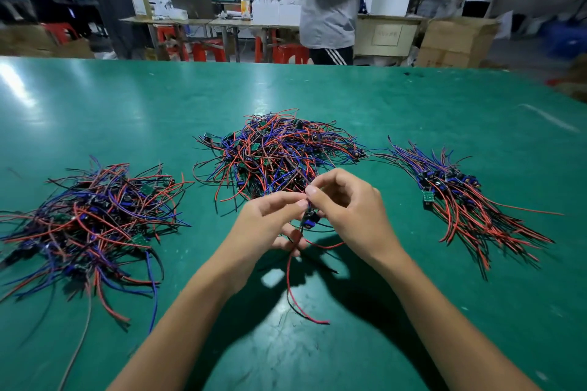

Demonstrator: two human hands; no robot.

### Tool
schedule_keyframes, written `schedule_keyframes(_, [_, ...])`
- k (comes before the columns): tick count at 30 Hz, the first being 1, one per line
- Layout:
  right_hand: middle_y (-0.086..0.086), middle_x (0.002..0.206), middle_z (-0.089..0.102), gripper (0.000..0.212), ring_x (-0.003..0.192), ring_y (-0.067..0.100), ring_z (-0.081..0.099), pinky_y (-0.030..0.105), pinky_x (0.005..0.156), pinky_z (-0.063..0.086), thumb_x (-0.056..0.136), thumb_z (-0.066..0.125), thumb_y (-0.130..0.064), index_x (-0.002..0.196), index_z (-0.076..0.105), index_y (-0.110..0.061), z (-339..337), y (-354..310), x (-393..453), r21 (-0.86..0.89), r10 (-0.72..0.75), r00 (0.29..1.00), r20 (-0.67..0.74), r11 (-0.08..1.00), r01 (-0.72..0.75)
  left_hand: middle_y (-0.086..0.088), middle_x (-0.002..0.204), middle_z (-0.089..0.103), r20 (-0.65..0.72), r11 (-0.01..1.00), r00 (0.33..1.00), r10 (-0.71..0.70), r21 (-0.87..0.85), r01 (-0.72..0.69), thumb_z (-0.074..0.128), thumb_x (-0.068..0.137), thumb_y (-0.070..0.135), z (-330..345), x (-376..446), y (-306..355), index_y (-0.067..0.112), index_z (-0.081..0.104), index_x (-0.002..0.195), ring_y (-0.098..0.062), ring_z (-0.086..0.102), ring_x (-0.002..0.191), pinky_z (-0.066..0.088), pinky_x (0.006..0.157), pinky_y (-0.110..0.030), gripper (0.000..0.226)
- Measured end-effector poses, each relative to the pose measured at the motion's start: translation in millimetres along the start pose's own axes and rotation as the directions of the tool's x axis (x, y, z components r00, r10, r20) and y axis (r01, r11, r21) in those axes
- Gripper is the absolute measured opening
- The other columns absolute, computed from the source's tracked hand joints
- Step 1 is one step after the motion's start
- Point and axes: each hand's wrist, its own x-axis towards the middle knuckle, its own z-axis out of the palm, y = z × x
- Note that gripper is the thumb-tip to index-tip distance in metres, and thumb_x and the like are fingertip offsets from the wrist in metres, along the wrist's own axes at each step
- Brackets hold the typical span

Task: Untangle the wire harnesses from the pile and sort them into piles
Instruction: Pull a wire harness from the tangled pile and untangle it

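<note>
Both hands pinch 1 wire harness with a small blue-and-black part (308, 219) between them, left hand (270, 219) and right hand (346, 203) fingertips nearly touching. Its red and black leads hang toward the person. The tangled red, blue and black pile (276, 152) lies just beyond; the combed pile (470, 200) lies nearer the right hand.

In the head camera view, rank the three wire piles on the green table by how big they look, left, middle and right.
1. Left pile and middle pile: look alike in spread, and the left lies nearer the camera, so no ranking between them.
2. Right pile: the smallest, a narrow, combed bundle.
</note>
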Motion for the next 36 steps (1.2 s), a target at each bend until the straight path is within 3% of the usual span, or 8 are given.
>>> schedule_keyframes(4, [-0.009, 0.069, 0.07, 0.012, 0.064, 0.005, 0.063, 0.019, 0.065, 0.049, 0.091, 0.075, -0.022, 0.081, 0.07, -0.021, -2.0, -2.1, 0.3, -0.034, -0.049, 0.998, 0.046, 0.998, 0.05, 0.011, 0.062, 0.061, -0.004, 0.992, 0.998, 0.064, 0.113, -0.063, 0.066, 0.095, 0.019, -2.0, -1.7, -5.0, 0.01, 0.073, 0.1, -0.01, 0.053, 0.052, 0.048, 0.052, -0.019, 0.012])
schedule_keyframes(15, [-0.011, 0.071, 0.069, 0.012, 0.06, 0.005, 0.058, 0.017, 0.056, 0.041, 0.089, 0.075, -0.022, 0.08, 0.068, -0.025, -4.4, 2.6, 0.4, -0.191, -0.084, 0.995, 0.048, 0.977, 0.092, -0.003, 0.059, 0.046, -0.088, 0.999, 0.996, 0.003, 0.047, 0.001, 0.07, 0.093, 0.023, -2.5, 3.6, -10.7, 0.022, 0.079, 0.083, -0.008, 0.048, 0.044, 0.045, 0.051, -0.017, 0.013])
schedule_keyframes(18, [-0.01, 0.073, 0.069, 0.009, 0.064, 0.009, 0.059, 0.025, 0.057, 0.042, 0.088, 0.075, -0.025, 0.083, 0.069, -0.029, -0.1, 3.8, -2.7, -0.245, -0.115, 0.992, 0.042, 0.962, 0.122, -0.004, 0.056, 0.043, -0.092, 0.998, 0.996, -0.003, 0.07, 0.009, 0.067, 0.096, 0.02, -1.2, 3.7, -11.7, 0.015, 0.078, 0.09, -0.01, 0.047, 0.043, 0.042, 0.046, -0.015, 0.013])
schedule_keyframes(20, [-0.013, 0.077, 0.07, 0.01, 0.066, 0.006, 0.059, 0.021, 0.057, 0.04, 0.089, 0.074, -0.023, 0.083, 0.069, -0.029, 3.5, 3.5, -4.7, -0.24, -0.148, 0.989, 0.01, 0.96, 0.146, -0.004, 0.058, 0.043, -0.088, 0.998, 0.996, 0.003, 0.07, 0.003, 0.065, 0.097, 0.019, -0.6, 3.3, -11.3, 0.01, 0.076, 0.097, -0.009, 0.046, 0.043, 0.042, 0.047, -0.015, 0.014])
schedule_keyframes(24, [-0.017, 0.079, 0.073, 0.012, 0.063, -0.002, 0.058, 0.009, 0.06, 0.039, 0.093, 0.071, -0.016, 0.083, 0.074, -0.023, 11.9, 3.3, -6.0, -0.059, -0.103, 0.991, -0.084, 0.993, 0.098, -0.004, 0.062, 0.052, -0.103, 0.997, 0.992, 0.067, 0.049, -0.062, 0.069, 0.094, 0.017, -0.5, 1.7, -7.3, 0.014, 0.077, 0.09, -0.01, 0.047, 0.045, 0.042, 0.048, -0.015, 0.01])
schedule_keyframes(28, [-0.011, 0.078, 0.076, 0.005, 0.063, 0.0, 0.063, 0.025, 0.07, 0.054, 0.092, 0.074, -0.021, 0.09, 0.079, -0.021, 18.4, 7.2, -6.8, 0.131, 0.05, 0.993, -0.11, 0.991, -0.035, -0.005, 0.066, 0.066, -0.133, 0.978, 0.974, 0.184, 0.124, -0.168, 0.071, 0.092, 0.013, -2.0, 1.8, -5.7, 0.004, 0.075, 0.092, -0.011, 0.047, 0.045, 0.039, 0.046, -0.015, 0.009])
schedule_keyframes(32, [-0.012, 0.08, 0.077, 0.005, 0.066, -0.001, 0.065, 0.02, 0.071, 0.052, 0.091, 0.076, -0.025, 0.088, 0.078, -0.027, 21.0, 9.4, -8.0, 0.172, 0.082, 0.991, -0.106, 0.983, -0.063, -0.011, 0.072, 0.073, -0.127, 0.954, 0.959, 0.255, 0.194, -0.228, 0.074, 0.089, 0.011, -4.2, 0.4, -6.0, 0.006, 0.078, 0.093, -0.01, 0.05, 0.048, 0.042, 0.048, -0.016, 0.008])
schedule_keyframes(36, [-0.014, 0.081, 0.076, 0.007, 0.068, -0.004, 0.063, 0.019, 0.071, 0.049, 0.092, 0.074, -0.029, 0.091, 0.08, -0.025, 20.9, 8.3, -8.5, 0.223, 0.156, 0.986, -0.066, 0.965, -0.138, -0.005, 0.069, 0.073, -0.125, 0.925, 0.943, 0.307, 0.27, -0.266, 0.076, 0.089, 0.014, -5.7, 0.1, -6.2, 0.015, 0.081, 0.094, -0.011, 0.049, 0.051, 0.043, 0.05, -0.019, 0.007])
